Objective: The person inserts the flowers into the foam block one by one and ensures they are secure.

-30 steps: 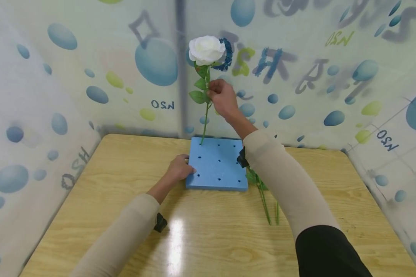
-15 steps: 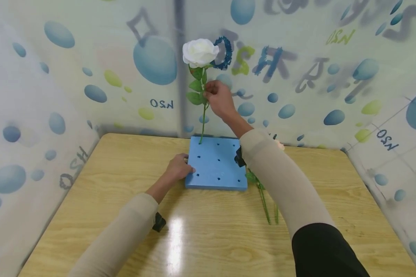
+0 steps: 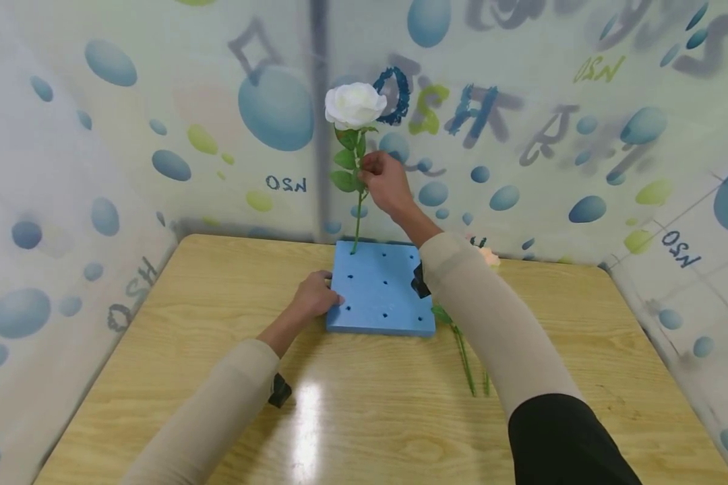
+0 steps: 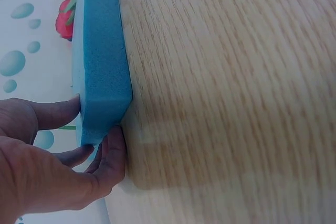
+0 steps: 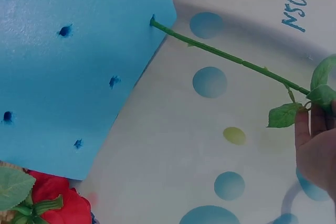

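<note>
A white artificial rose (image 3: pixel 355 106) stands nearly upright, its green stem (image 5: pixel 226 56) entering a hole at the far left corner of a blue foam board (image 3: pixel 367 293). My right hand (image 3: pixel 388 182) pinches the stem among its leaves, below the bloom; in the right wrist view the leaves partly cover the fingertips. At the board's left edge my left hand (image 3: pixel 315 294) holds on, thumb on the top face. The left wrist view shows the fingers of that hand (image 4: pixel 58 166) curled against the board's side, low near the wooden table.
To the right of the board, loose flower stems (image 3: pixel 466 360) lie on the wooden table (image 3: pixel 364 417), partly under my right sleeve. A peach bloom (image 3: pixel 489 256) and a red bloom (image 5: pixel 60 200) are there too. A patterned wall (image 3: pixel 218 168) rises behind the table.
My right hand has come down with the white rose, and the bloom sits lower above the board. The left hand keeps its hold on the board's left edge.
</note>
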`<state>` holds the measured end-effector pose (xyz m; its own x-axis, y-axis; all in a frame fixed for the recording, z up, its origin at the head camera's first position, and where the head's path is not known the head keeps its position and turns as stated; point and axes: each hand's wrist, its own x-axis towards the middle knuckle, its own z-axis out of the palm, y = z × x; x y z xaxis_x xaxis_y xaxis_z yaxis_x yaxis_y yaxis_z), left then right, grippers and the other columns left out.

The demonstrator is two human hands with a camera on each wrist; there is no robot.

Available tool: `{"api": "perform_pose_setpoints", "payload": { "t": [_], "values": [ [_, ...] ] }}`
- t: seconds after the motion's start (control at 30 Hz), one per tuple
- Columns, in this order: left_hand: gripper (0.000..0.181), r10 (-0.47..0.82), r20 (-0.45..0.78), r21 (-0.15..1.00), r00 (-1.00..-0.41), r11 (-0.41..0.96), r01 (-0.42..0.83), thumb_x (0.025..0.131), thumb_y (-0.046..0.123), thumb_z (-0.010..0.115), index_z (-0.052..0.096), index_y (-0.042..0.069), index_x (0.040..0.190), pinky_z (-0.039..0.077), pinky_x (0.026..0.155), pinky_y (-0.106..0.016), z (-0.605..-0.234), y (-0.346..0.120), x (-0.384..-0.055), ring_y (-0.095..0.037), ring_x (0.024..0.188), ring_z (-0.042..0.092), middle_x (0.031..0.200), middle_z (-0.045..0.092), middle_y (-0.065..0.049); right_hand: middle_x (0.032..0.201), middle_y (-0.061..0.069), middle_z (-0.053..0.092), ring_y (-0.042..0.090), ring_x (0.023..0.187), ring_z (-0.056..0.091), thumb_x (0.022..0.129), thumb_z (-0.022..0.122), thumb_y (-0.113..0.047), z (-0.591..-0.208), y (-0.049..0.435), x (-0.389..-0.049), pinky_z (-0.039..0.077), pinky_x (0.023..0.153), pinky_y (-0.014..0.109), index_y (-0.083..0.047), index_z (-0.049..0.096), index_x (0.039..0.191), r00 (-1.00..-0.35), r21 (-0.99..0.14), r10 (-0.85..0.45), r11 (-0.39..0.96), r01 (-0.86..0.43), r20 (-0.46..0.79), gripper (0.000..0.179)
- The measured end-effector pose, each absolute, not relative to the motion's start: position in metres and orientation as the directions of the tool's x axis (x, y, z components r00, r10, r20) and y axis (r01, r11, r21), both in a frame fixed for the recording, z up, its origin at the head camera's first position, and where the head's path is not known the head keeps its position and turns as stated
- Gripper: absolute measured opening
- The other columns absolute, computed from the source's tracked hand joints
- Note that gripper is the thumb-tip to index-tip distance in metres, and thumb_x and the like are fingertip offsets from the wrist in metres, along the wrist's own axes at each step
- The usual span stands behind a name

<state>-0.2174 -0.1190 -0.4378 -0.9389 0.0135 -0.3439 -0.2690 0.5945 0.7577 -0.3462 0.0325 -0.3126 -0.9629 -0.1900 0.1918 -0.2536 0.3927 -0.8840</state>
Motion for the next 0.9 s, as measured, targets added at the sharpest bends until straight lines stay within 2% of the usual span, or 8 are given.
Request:
{"api": "perform_pose_setpoints", "payload": {
  "t": [0.33, 0.5, 0.67, 0.9],
  "values": [
    [0.064, 0.012, -0.341, 0.753, -0.940, 0.602, -0.265, 0.088, 0.008, 0.066, 0.039, -0.002, 0.145, 0.046, 0.098, -0.044, -0.437, -0.121, -0.218, -0.032, 0.114, 0.054, 0.136, 0.053, -0.025, 0.119, 0.011, 0.063, 0.021, 0.109, 0.058, 0.095, 0.059, -0.013, -0.309, 0.032, -0.347, 0.049, 0.088, 0.029, -0.003, 0.058, 0.122, -0.966, -0.870, -0.168, 0.425, -0.250, 0.195, 0.029],
    [0.064, 0.017, -0.342, 0.758, -0.940, 0.597, -0.265, 0.088, 0.008, 0.066, 0.039, -0.002, 0.145, 0.047, 0.094, -0.043, -0.439, -0.119, -0.217, -0.031, 0.110, 0.055, 0.135, 0.054, -0.024, 0.120, 0.008, 0.064, 0.020, 0.111, 0.059, 0.094, 0.062, -0.016, -0.305, 0.035, -0.346, 0.049, 0.089, 0.031, -0.007, 0.060, 0.121, -0.974, -0.864, -0.156, 0.454, -0.219, 0.165, 0.028],
    [0.063, 0.007, -0.344, 0.752, -0.939, 0.601, -0.271, 0.088, 0.008, 0.067, 0.040, -0.002, 0.145, 0.046, 0.099, -0.045, -0.439, -0.119, -0.216, -0.032, 0.115, 0.055, 0.135, 0.054, -0.025, 0.118, 0.006, 0.065, 0.019, 0.109, 0.059, 0.093, 0.064, -0.018, -0.303, 0.037, -0.346, 0.049, 0.088, 0.031, -0.009, 0.061, 0.119, -0.977, -0.862, -0.155, 0.466, -0.200, 0.144, 0.028],
    [0.064, 0.010, -0.351, 0.747, -0.936, 0.605, -0.274, 0.089, 0.009, 0.066, 0.038, -0.001, 0.146, 0.046, 0.099, -0.045, -0.437, -0.120, -0.218, -0.032, 0.115, 0.055, 0.135, 0.054, -0.024, 0.114, 0.006, 0.066, 0.017, 0.103, 0.061, 0.092, 0.064, -0.020, -0.298, 0.043, -0.346, 0.050, 0.086, 0.031, -0.009, 0.064, 0.117, -0.972, -0.865, -0.146, 0.447, -0.229, 0.181, 0.028]
  ]
}}
